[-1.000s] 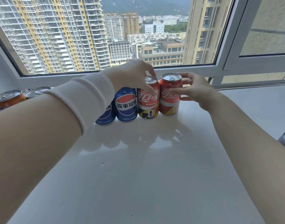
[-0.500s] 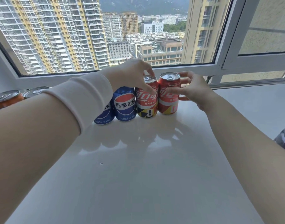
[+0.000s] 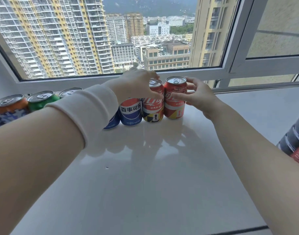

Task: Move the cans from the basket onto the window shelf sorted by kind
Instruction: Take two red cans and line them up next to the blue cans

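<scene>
White glossy window shelf (image 3: 145, 184) fills the near view and runs to the grey window frame (image 3: 230, 72) at the far side. The cans stand upright in one row along that far edge. From left to right the row reads: an orange aluminium can (image 3: 9, 104), a green aluminium can (image 3: 41, 100), a third can mostly hidden behind a white cuff (image 3: 87, 112), a pair of blue cola cans (image 3: 131, 111) side by side, then the left red cola can (image 3: 153, 109) touching the right red cola can (image 3: 175, 106) at the right end. No basket is plainly in view. The tabs look sealed, so the cans are probably full. That would make them fairly heavy for their size, with thin walls that dent under a hard squeeze and a smooth painted skin that may slip. The safest hold is round the middle or upper wall, thumb opposite fingers, can kept upright. The left hand (image 3: 136, 85) reaches over the row, its grip closed round the top of the left red cola can, thumb (image 3: 154, 97) on the front. The right hand (image 3: 196, 97) grasps the right red cola can from the right, its grip half spread, thumb (image 3: 176, 97) across the front and fingers curving behind the rim
</scene>
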Demonstrator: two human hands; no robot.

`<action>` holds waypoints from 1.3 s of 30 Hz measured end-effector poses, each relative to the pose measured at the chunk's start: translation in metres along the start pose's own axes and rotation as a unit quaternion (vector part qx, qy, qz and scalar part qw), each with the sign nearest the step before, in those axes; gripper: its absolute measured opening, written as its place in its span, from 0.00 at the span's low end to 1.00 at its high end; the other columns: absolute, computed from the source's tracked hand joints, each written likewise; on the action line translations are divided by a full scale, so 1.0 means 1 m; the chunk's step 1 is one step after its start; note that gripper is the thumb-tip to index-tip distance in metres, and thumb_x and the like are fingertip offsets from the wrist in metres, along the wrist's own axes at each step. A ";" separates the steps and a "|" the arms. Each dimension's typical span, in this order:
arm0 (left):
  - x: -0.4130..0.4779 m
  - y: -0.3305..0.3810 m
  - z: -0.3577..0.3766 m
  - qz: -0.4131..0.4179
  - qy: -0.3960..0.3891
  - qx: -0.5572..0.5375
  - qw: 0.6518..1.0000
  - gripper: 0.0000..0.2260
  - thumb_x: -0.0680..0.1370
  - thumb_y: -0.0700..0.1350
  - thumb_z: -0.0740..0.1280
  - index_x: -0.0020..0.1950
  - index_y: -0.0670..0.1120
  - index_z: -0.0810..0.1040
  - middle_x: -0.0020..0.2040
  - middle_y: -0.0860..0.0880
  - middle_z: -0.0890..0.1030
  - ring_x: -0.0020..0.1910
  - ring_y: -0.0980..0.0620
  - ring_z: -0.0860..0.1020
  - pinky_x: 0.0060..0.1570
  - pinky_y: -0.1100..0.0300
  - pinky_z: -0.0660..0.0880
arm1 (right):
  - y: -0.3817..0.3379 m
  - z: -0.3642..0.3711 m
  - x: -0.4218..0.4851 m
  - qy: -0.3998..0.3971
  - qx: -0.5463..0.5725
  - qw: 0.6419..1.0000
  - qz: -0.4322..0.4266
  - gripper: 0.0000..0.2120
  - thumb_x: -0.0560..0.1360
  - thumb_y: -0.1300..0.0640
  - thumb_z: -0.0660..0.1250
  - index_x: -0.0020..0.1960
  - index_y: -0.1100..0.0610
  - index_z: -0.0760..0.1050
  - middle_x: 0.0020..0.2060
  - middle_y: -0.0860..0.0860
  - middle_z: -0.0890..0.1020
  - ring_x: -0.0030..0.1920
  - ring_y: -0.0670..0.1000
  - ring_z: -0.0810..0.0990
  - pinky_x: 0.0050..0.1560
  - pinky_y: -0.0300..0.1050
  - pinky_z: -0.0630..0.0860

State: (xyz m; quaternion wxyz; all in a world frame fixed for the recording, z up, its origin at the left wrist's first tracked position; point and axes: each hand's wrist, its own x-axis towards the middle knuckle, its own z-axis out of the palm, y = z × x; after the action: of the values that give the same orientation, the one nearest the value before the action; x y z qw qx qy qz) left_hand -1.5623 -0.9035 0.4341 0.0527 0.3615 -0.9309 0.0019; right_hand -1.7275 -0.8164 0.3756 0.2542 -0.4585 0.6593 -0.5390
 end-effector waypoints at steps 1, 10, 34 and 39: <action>-0.003 0.001 0.001 -0.005 0.001 0.020 1.000 0.36 0.71 0.64 0.65 0.74 0.52 0.59 0.73 0.48 0.65 0.71 0.44 0.62 0.67 0.47 0.60 | -0.001 0.001 -0.002 0.000 -0.002 1.000 0.005 0.42 0.66 0.56 0.76 0.73 0.56 0.59 0.67 0.56 0.70 0.64 0.55 0.72 0.63 0.52 0.71; -0.057 0.008 0.010 -0.012 0.160 0.002 0.987 0.30 0.77 0.59 0.60 0.75 0.48 0.56 0.76 0.48 0.59 0.75 0.46 0.54 0.73 0.48 0.49 | -0.012 0.004 -0.052 0.070 -0.060 0.996 0.001 0.47 0.69 0.48 0.73 0.76 0.56 0.48 0.75 0.55 0.56 0.74 0.52 0.56 0.71 0.50 0.60; -0.381 0.083 0.084 -0.109 0.237 -0.109 0.959 0.26 0.78 0.51 0.61 0.74 0.44 0.61 0.73 0.46 0.64 0.75 0.49 0.57 0.73 0.53 0.49 | -0.018 0.068 -0.377 0.049 -0.227 0.959 -0.165 0.33 0.76 0.50 0.64 0.75 0.59 0.53 0.75 0.52 0.59 0.76 0.50 0.51 0.71 0.41 0.51; -0.440 0.100 0.101 -0.104 0.232 -0.120 0.960 0.25 0.78 0.50 0.62 0.73 0.44 0.63 0.73 0.46 0.65 0.74 0.48 0.58 0.73 0.53 0.48 | -0.002 0.085 -0.446 0.032 -0.224 0.959 -0.172 0.32 0.76 0.52 0.65 0.74 0.60 0.56 0.73 0.54 0.61 0.71 0.43 0.52 0.72 0.39 0.52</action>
State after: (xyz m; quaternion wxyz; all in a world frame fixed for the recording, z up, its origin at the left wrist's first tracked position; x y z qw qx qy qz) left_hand -1.3169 -0.5371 0.2935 0.3099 0.4368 -0.8439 -0.0316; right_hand -1.4557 -0.4648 0.2816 0.0270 -0.5926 0.6824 -0.4272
